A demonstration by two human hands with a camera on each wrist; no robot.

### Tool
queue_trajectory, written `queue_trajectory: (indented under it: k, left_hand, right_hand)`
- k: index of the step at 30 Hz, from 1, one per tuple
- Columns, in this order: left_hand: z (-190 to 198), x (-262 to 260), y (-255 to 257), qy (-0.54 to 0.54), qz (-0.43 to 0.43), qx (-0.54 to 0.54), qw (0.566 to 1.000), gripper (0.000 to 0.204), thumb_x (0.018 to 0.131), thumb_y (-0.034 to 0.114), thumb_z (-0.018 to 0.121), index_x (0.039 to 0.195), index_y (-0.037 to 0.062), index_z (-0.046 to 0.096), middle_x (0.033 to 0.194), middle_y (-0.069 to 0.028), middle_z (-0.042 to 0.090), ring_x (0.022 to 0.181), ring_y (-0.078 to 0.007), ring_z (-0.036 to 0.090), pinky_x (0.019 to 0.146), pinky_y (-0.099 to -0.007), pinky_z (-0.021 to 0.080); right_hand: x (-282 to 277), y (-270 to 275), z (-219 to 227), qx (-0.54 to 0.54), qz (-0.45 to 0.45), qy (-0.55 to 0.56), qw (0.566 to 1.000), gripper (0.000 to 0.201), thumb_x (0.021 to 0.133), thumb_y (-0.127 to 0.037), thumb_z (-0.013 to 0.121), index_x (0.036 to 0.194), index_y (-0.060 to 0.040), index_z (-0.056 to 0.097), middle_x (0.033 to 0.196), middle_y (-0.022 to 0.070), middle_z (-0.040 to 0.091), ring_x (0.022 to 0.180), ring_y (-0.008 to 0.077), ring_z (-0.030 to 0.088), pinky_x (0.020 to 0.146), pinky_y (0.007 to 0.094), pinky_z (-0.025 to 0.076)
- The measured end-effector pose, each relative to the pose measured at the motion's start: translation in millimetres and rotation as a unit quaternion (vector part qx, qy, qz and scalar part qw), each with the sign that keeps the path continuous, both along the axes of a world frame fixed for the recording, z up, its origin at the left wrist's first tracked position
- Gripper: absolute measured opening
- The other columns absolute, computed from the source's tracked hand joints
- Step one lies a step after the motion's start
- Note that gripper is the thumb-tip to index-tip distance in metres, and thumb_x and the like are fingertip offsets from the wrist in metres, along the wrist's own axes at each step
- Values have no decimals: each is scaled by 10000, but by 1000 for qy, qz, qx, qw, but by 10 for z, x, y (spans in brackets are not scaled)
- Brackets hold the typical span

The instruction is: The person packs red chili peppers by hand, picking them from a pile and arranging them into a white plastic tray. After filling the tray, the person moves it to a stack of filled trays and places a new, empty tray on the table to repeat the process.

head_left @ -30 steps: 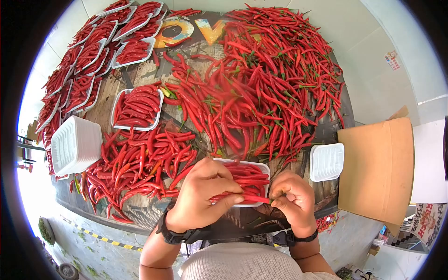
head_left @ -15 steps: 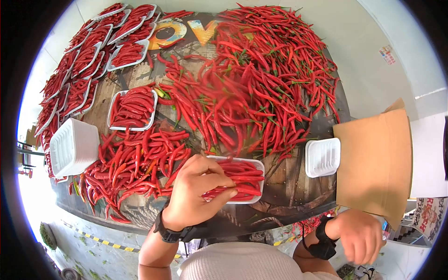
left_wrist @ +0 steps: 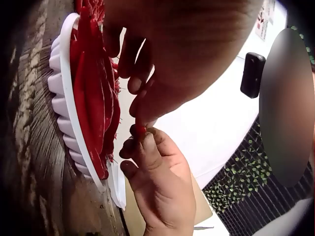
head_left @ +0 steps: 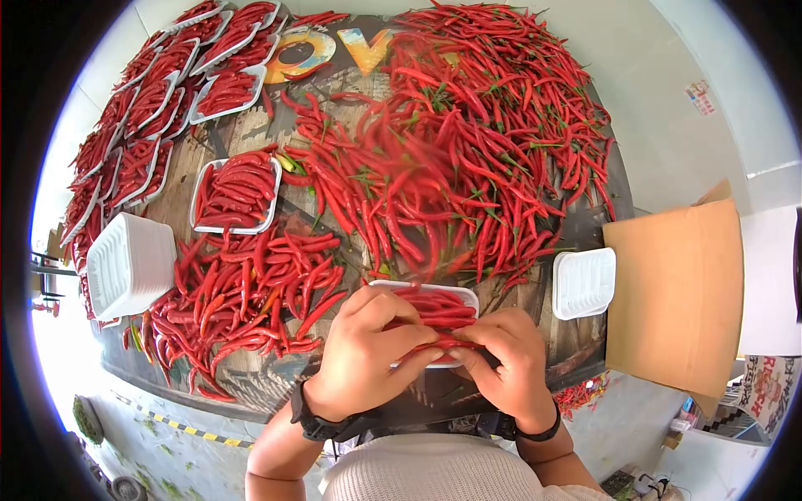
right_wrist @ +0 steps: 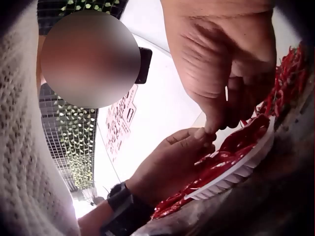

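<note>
A white tray (head_left: 468, 298) of red chilies lies at the table's front edge. Over its near side, my left hand (head_left: 368, 351) pinches a red chili (head_left: 447, 342) between thumb and fingers. Thumb and fingers of my right hand (head_left: 511, 359) pinch the same chili, close beside the left fingertips. The left wrist view shows a bit of the red chili (left_wrist: 141, 132) between the two hands' fingertips; the rest is hidden. In the right wrist view the filled tray (right_wrist: 231, 179) sits just beyond both hands.
Stemmed chilies (head_left: 501, 150) cover the back right, and a smaller chili pile (head_left: 251, 292) lies left. Beside it stand stacked empty trays (head_left: 129, 263) and a filled tray (head_left: 236, 196). More filled trays (head_left: 150, 108) crowd the far left. Right are empty trays (head_left: 585, 284) and a cardboard box (head_left: 677, 301).
My right hand was at the chili's green stem end, swung out to the lower right beyond the table edge, then came back to the chili. My left hand stayed over the tray.
</note>
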State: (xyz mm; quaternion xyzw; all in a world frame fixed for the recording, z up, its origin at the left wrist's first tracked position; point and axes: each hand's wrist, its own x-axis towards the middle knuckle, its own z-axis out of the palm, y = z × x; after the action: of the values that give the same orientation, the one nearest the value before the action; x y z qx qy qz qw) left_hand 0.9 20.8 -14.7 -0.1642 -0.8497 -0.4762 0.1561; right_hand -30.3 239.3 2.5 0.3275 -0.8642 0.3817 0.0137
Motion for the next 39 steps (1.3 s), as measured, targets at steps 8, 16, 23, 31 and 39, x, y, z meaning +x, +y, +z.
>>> queue_trajectory:
  k: [8,16,23,31,39]
  left_hand:
    - [28,-2,-71,-15,52,-26,998,265,651,163,878,888,118,767,954,-30,639,909,-269,610,802,-402,512]
    - [12,-22,-70,-30,41,-24,998,249,652,152,875,873,116,766,958,-27,639,921,-267,608,806,-402,510]
    - [-8,-31,-67,-24,43,-27,998,247,600,98,890,806,102,753,920,-40,643,894,-264,614,793,-396,499]
    - [3,-37,-68,-26,38,-24,999,239,600,88,885,797,101,750,915,-41,639,884,-268,613,782,-397,500]
    - [2,-32,-49,-23,56,-34,998,246,596,95,883,803,104,751,917,-48,641,878,-273,614,781,-403,497]
  right_hand:
    - [-22,15,-85,-7,-37,59,998,259,701,-22,846,922,-69,719,870,63,660,787,286,609,687,403,468]
    - [-30,-33,-151,-56,-42,68,995,275,682,-11,857,896,-83,700,865,53,660,801,276,624,697,390,481]
    - [-47,-21,-156,-25,-28,68,997,314,650,-65,905,878,-72,689,861,69,644,765,275,605,683,388,473]
    - [-68,0,-135,-6,-34,54,998,282,690,-47,867,906,-69,689,858,62,652,776,285,611,681,400,475]
    - [-100,11,-123,-16,-36,38,999,259,703,-71,870,898,-73,699,845,68,658,760,287,606,679,402,468]
